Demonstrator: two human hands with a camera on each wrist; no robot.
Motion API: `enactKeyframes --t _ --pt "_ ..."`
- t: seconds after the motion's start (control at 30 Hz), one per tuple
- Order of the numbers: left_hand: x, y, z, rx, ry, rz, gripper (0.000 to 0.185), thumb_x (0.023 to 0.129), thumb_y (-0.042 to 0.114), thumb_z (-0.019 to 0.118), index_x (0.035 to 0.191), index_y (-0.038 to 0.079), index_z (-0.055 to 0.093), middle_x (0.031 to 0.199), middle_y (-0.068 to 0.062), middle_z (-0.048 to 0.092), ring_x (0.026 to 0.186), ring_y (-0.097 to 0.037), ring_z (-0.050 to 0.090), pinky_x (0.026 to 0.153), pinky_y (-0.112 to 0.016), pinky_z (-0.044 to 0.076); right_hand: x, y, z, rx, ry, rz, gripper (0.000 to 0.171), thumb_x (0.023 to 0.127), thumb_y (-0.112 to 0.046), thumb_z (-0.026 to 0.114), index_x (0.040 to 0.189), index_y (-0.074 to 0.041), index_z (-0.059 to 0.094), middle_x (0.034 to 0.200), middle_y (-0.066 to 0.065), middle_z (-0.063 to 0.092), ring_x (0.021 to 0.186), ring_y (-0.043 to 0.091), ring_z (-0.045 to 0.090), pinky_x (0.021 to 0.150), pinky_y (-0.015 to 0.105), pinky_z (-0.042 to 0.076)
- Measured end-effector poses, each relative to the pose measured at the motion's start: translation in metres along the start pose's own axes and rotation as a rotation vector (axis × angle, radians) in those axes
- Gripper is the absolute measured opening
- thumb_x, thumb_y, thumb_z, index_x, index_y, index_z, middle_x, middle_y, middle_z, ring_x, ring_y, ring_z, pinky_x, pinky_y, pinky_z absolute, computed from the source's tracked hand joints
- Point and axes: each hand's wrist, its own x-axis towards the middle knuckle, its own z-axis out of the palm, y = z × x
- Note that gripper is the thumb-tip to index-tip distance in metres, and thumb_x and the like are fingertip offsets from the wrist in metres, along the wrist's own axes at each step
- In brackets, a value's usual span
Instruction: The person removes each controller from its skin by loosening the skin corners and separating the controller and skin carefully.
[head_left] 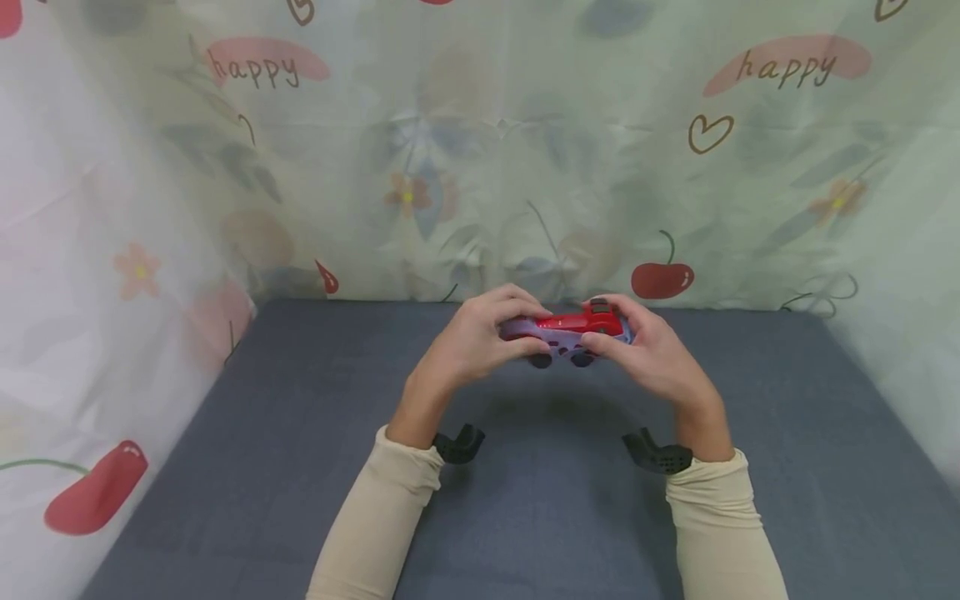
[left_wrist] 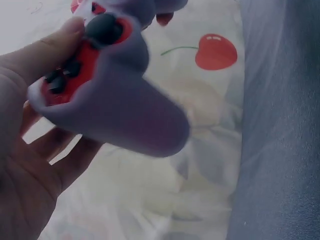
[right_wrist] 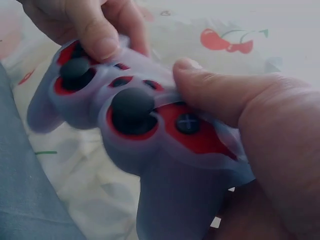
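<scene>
Both hands hold a red game controller (head_left: 566, 322) in a translucent purple silicone sleeve (left_wrist: 135, 117) above the table. My left hand (head_left: 487, 329) grips one end, thumb on the button face and fingers behind, as the left wrist view shows. At the other end, my right hand (head_left: 660, 350) grips with its thumb (right_wrist: 210, 90) along the sleeve's edge near a cross-marked button (right_wrist: 187, 123). Black thumbsticks (right_wrist: 132, 105) poke out through the sleeve's openings. In the head view they point down, and bare red shell shows along the top between the hands.
A dark grey cloth covers the table (head_left: 300, 467). Behind it and at both sides hangs a pale curtain (head_left: 495, 167) printed with cherries, flowers and "happy". Black wrist mounts (head_left: 460, 444) sit at the cuffs of the beige sleeves.
</scene>
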Motion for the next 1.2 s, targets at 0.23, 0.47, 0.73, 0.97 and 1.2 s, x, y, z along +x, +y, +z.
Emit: enactKeyframes --t 0.23,0.47,0.73,0.97,1.2 --pt "0.000 0.002 0.004 0.121 -0.005 0.068 0.028 0.091 0.025 0.078 0.116 0.014 0.078 0.114 0.004 0.071 0.097 -0.008 0.068 0.082 -0.021 0.057 -0.001 0.002 -0.005 -0.025 -0.009 0.006 0.049 0.098 -0.029 0.068 0.141 -0.012 0.052 0.124 0.008 0.064 0.103 0.024 0.063 0.086 0.029 0.054" --pt "0.001 0.003 0.007 0.223 0.113 0.169 0.010 0.093 0.022 0.076 0.100 0.015 0.079 0.099 0.003 0.074 0.084 -0.007 0.069 0.077 -0.020 0.057 0.002 0.004 -0.003 -0.038 -0.025 0.017 0.052 0.099 -0.031 0.067 0.144 -0.012 0.049 0.124 0.009 0.065 0.099 0.021 0.065 0.086 0.030 0.054" --pt "0.003 0.003 0.008 0.092 0.057 0.053 0.009 0.098 0.022 0.070 0.092 0.016 0.069 0.092 0.003 0.067 0.100 -0.011 0.071 0.071 -0.022 0.054 -0.002 0.004 -0.009 -0.110 -0.073 0.025 0.052 0.098 -0.035 0.069 0.143 -0.016 0.053 0.111 0.007 0.069 0.093 0.023 0.063 0.082 0.033 0.053" --pt "0.002 0.002 0.009 -0.209 -0.031 -0.115 0.010 0.098 0.022 0.069 0.091 0.015 0.067 0.093 -0.001 0.066 0.073 -0.015 0.070 0.064 -0.031 0.059 -0.005 0.007 -0.014 -0.120 -0.130 0.068 0.050 0.094 -0.037 0.073 0.139 -0.020 0.060 0.090 0.006 0.067 0.078 0.021 0.061 0.068 0.030 0.051" --pt "0.000 0.002 0.010 -0.286 0.075 -0.130 0.010 0.102 0.019 0.063 0.094 0.013 0.064 0.092 -0.002 0.064 0.069 -0.018 0.062 0.060 -0.032 0.054 -0.001 0.006 -0.004 -0.023 -0.131 0.029 0.042 0.092 -0.032 0.075 0.129 -0.018 0.061 0.099 0.007 0.068 0.083 0.022 0.065 0.074 0.032 0.055"
